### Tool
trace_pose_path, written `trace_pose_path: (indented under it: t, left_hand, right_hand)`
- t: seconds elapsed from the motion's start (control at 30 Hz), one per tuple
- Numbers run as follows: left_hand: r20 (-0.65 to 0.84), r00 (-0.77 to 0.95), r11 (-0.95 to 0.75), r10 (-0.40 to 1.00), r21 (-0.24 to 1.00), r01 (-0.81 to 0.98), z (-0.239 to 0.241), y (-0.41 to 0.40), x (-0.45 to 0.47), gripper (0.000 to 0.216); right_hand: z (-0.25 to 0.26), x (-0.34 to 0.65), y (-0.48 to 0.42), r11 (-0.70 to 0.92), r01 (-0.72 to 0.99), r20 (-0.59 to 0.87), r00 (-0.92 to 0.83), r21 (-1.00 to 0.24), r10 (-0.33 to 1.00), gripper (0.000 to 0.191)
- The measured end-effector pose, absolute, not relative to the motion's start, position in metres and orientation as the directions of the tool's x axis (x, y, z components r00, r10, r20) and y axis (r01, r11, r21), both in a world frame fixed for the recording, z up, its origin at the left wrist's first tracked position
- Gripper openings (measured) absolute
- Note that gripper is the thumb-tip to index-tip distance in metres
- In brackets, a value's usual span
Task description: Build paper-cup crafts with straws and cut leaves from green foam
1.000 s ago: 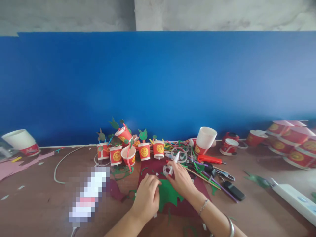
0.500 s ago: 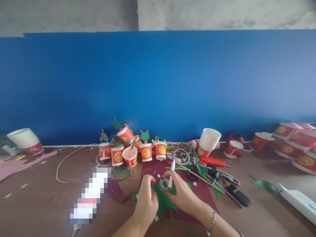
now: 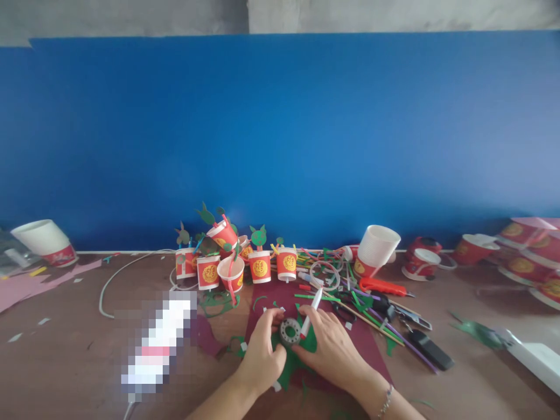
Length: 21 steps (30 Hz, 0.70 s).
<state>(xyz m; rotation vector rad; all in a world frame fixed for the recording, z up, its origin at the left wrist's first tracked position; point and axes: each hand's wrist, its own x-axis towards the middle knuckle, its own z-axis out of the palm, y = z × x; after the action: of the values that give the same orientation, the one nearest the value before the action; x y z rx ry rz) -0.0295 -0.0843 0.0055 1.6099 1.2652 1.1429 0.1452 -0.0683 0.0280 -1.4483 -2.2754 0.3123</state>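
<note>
A small roll of tape point(image 3: 290, 331) lies flat on a green paper cutout point(image 3: 292, 359), which rests on a dark red sheet point(image 3: 363, 344). My left hand point(image 3: 262, 353) touches the roll's left side with its fingertips, fingers curled. My right hand point(image 3: 330, 344) presses on the roll's right side and grips a white marker with a red tip point(image 3: 311, 311) pointing down toward the green paper.
Small red paper cups with green leaves point(image 3: 231, 256) stand in a cluster behind the hands. Coloured straws, a red cutter point(image 3: 382, 286) and scissors point(image 3: 400, 312) lie to the right. A tipped white cup point(image 3: 376, 245), more red cups point(image 3: 516, 242), a blurred object point(image 3: 155, 344) and a white cable point(image 3: 118, 274) surround them.
My right hand brought the tape roll from farther back down onto the green paper. Both hands now hold it flat there. The view has tilted slightly.
</note>
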Motion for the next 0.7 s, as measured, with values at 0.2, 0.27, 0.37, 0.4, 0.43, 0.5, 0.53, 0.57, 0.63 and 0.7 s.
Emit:
trace_pose_path:
  t: [0.2, 0.27, 0.37, 0.4, 0.43, 0.5, 0.53, 0.57, 0.63, 0.7]
  left_hand:
    - [0.241, 0.176, -0.291, 0.954, 0.884, 0.366, 0.005, -0.087, -0.027, 0.068]
    - [0.230, 0.164, -0.277, 0.959, 0.882, 0.382, 0.006, -0.085, -0.026, 0.065]
    - [0.239, 0.154, -0.282, 0.959, 0.864, 0.417, 0.007, -0.084, -0.026, 0.062]
    - [0.246, 0.150, -0.287, 0.958, 0.857, 0.427, 0.007, -0.084, -0.026, 0.063]
    - [0.251, 0.144, -0.289, 0.957, 0.853, 0.434, 0.006, -0.084, -0.027, 0.063]
    - [0.258, 0.133, -0.290, 0.957, 0.854, 0.431, 0.004, -0.084, -0.027, 0.063]
    - [0.263, 0.130, -0.293, 0.956, 0.856, 0.425, 0.002, -0.084, -0.027, 0.063]
    - [0.269, 0.126, -0.297, 0.955, 0.858, 0.419, 0.001, -0.084, -0.028, 0.062]
    - [0.275, 0.121, -0.301, 0.954, 0.859, 0.414, -0.001, -0.084, -0.028, 0.061]
    - [0.266, 0.121, -0.292, 0.956, 0.858, 0.423, -0.001, -0.085, -0.029, 0.061]
  right_hand:
    - [0.030, 0.152, -0.070, 0.584, 0.695, 0.277, -0.514, -0.420, 0.812, 0.059]
    - [0.028, 0.153, -0.069, 0.596, 0.692, 0.277, -0.528, -0.407, 0.803, 0.058]
    - [0.022, 0.155, -0.064, 0.546, 0.760, 0.315, -0.452, -0.354, 0.834, 0.053]
    - [0.021, 0.156, -0.062, 0.518, 0.785, 0.329, -0.417, -0.339, 0.847, 0.050]
    - [0.019, 0.157, -0.060, 0.493, 0.805, 0.344, -0.384, -0.330, 0.857, 0.047]
    - [0.018, 0.158, -0.058, 0.475, 0.812, 0.376, -0.346, -0.338, 0.860, 0.045]
    - [0.018, 0.158, -0.058, 0.482, 0.800, 0.396, -0.338, -0.357, 0.854, 0.045]
    - [0.019, 0.159, -0.058, 0.493, 0.780, 0.415, -0.332, -0.384, 0.847, 0.045]
    - [0.021, 0.159, -0.060, 0.517, 0.725, 0.435, -0.325, -0.455, 0.839, 0.040]
    - [0.023, 0.160, -0.061, 0.510, 0.672, 0.430, -0.302, -0.537, 0.851, 0.028]
